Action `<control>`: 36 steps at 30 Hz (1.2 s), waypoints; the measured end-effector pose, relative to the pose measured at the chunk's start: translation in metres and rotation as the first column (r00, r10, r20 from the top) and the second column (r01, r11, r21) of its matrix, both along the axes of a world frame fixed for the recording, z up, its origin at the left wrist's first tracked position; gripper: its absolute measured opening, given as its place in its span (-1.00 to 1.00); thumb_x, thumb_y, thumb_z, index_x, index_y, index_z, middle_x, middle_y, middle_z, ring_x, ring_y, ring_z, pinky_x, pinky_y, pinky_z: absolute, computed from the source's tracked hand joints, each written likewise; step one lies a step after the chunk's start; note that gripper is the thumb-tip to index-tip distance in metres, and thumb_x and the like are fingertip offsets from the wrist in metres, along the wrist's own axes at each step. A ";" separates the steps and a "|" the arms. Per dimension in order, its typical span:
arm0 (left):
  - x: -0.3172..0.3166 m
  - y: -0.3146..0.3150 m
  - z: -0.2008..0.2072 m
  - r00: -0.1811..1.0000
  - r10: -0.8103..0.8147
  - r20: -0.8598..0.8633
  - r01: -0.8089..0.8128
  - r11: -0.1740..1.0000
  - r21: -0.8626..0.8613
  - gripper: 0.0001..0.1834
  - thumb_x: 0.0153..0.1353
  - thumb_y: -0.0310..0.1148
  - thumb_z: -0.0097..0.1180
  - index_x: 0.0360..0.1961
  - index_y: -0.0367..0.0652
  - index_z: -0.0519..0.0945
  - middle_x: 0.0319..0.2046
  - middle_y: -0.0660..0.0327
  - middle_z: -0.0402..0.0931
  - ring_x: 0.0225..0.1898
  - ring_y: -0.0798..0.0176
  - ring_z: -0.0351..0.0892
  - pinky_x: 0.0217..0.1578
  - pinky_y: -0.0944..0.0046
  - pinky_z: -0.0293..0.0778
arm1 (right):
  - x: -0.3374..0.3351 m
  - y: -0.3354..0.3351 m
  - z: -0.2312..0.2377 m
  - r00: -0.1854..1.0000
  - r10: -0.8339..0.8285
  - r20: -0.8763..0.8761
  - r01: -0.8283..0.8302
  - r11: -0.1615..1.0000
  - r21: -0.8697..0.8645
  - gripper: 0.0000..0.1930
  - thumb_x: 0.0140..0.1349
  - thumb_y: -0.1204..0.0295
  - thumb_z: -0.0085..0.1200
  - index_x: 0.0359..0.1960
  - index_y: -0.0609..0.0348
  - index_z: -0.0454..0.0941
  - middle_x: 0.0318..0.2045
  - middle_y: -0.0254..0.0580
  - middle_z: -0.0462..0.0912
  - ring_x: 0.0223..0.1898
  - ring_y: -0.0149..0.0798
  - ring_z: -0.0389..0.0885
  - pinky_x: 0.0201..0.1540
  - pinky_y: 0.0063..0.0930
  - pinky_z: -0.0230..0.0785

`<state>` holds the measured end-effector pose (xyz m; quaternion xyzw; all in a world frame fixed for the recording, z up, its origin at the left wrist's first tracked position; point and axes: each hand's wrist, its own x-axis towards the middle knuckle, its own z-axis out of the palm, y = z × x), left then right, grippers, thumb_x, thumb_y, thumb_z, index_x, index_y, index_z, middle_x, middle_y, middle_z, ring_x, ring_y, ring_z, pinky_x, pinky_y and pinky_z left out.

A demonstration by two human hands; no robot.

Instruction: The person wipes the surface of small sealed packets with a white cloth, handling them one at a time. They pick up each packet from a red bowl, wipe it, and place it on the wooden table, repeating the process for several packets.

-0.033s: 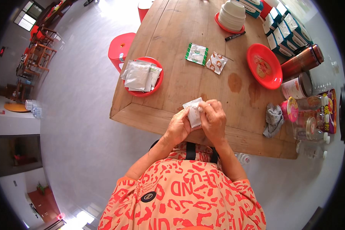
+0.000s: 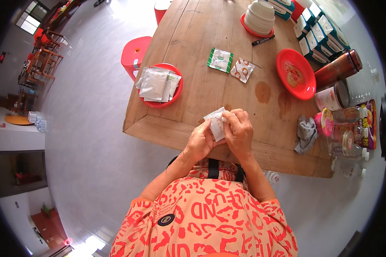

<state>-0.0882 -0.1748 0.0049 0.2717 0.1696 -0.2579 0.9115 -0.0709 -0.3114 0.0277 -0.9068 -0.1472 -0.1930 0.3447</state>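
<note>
Over the near edge of the wooden table, I hold a small white sachet (image 2: 216, 127) in front of my body. My left hand (image 2: 199, 140) is closed on its left and lower side, thumb on top. My right hand (image 2: 239, 132) pinches the sachet's upper right corner, where a small white bit shows between the fingertips. Beyond my hands lie a green-edged sachet (image 2: 220, 60) and a brown-patterned sachet (image 2: 242, 70), flat on the table. To the left, flat white packets (image 2: 153, 84) are piled in a red plate (image 2: 179, 88).
A red oval plate (image 2: 304, 81), a grey cloth (image 2: 306, 135), a copper-coloured flask (image 2: 336, 68) and several clear bottles line the right side. Stacked white bowls (image 2: 260, 17), a black marker (image 2: 263, 40) and tissue boxes (image 2: 324, 38) stand farther back. A red stool (image 2: 135, 53) is beside the table's left edge.
The sachet has tilted slightly, so its printed face shows more and glares less. My right fingertips have shifted a little; the rest looks the same.
</note>
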 end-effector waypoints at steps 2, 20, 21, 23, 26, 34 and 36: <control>0.000 0.005 -0.004 1.000 -0.026 0.002 0.027 0.999 -0.022 -0.45 0.49 0.02 -0.38 0.26 -0.15 0.29 0.17 0.12 0.40 0.15 0.20 0.48 0.16 0.09 0.44 | 0.004 0.005 -0.001 1.000 0.018 0.012 -0.018 1.000 -0.020 -0.78 -0.01 0.54 0.16 -0.27 0.07 0.62 -0.29 -0.24 0.55 -0.24 -0.11 0.52 -0.26 -0.25 0.47; -0.004 0.002 -0.028 0.996 0.066 0.065 -0.064 0.998 -0.027 -0.68 0.45 -0.27 -0.11 0.08 -0.26 0.40 -0.01 0.06 0.53 -0.02 0.12 0.59 -0.06 0.09 0.60 | -0.017 -0.041 0.002 0.917 0.396 -0.046 -0.397 0.895 -0.201 -0.82 -0.05 0.48 0.14 -0.34 0.01 0.62 -0.28 -0.39 0.59 -0.27 -0.24 0.51 -0.20 -0.37 0.47; -0.004 0.002 -0.028 0.995 0.068 0.067 -0.066 0.997 -0.035 -0.68 0.45 -0.27 -0.12 0.09 -0.25 0.40 -0.01 0.06 0.53 -0.01 0.10 0.59 -0.05 0.07 0.60 | -0.017 -0.044 0.001 0.920 0.389 -0.047 -0.390 0.899 -0.201 -0.81 -0.05 0.49 0.14 -0.34 0.02 0.62 -0.28 -0.38 0.59 -0.27 -0.23 0.51 -0.20 -0.36 0.46; -0.002 0.003 -0.029 0.995 0.074 0.071 -0.071 0.996 -0.050 -0.67 0.45 -0.26 -0.13 0.11 -0.24 0.39 0.01 0.05 0.52 0.01 0.08 0.59 -0.05 0.02 0.60 | -0.014 -0.051 -0.002 0.950 0.309 -0.045 -0.311 0.931 -0.190 -0.81 -0.04 0.52 0.14 -0.33 0.03 0.62 -0.29 -0.36 0.59 -0.27 -0.20 0.51 -0.20 -0.35 0.46; -0.003 -0.001 -0.025 0.990 0.139 0.024 -0.140 0.990 0.033 -0.65 0.46 -0.25 -0.14 0.13 -0.22 0.38 0.03 0.04 0.51 0.02 0.06 0.58 -0.03 -0.01 0.59 | -0.011 -0.055 -0.007 0.992 0.126 -0.015 -0.127 0.982 -0.142 -0.77 -0.04 0.57 0.15 -0.29 0.08 0.62 -0.31 -0.27 0.58 -0.26 -0.14 0.51 -0.20 -0.30 0.46; -0.003 -0.009 -0.027 0.977 0.204 0.057 -0.207 0.976 0.064 -0.75 0.38 -0.45 -0.01 0.04 -0.30 0.44 -0.08 0.09 0.57 -0.10 0.18 0.64 -0.10 0.16 0.63 | -0.016 -0.031 -0.009 0.964 0.255 0.077 -0.249 0.965 -0.078 -0.76 -0.06 0.57 0.18 -0.28 0.13 0.65 -0.29 -0.23 0.59 -0.25 -0.16 0.55 -0.25 -0.29 0.48; -0.003 -0.008 -0.027 0.978 0.191 0.079 -0.196 0.978 0.065 -0.75 0.37 -0.47 0.00 0.04 -0.29 0.45 -0.08 0.10 0.57 -0.09 0.18 0.63 -0.08 0.15 0.62 | -0.015 -0.029 -0.012 0.978 0.201 0.048 -0.196 0.976 -0.093 -0.76 -0.07 0.55 0.19 -0.28 0.12 0.65 -0.29 -0.24 0.59 -0.26 -0.17 0.54 -0.25 -0.29 0.48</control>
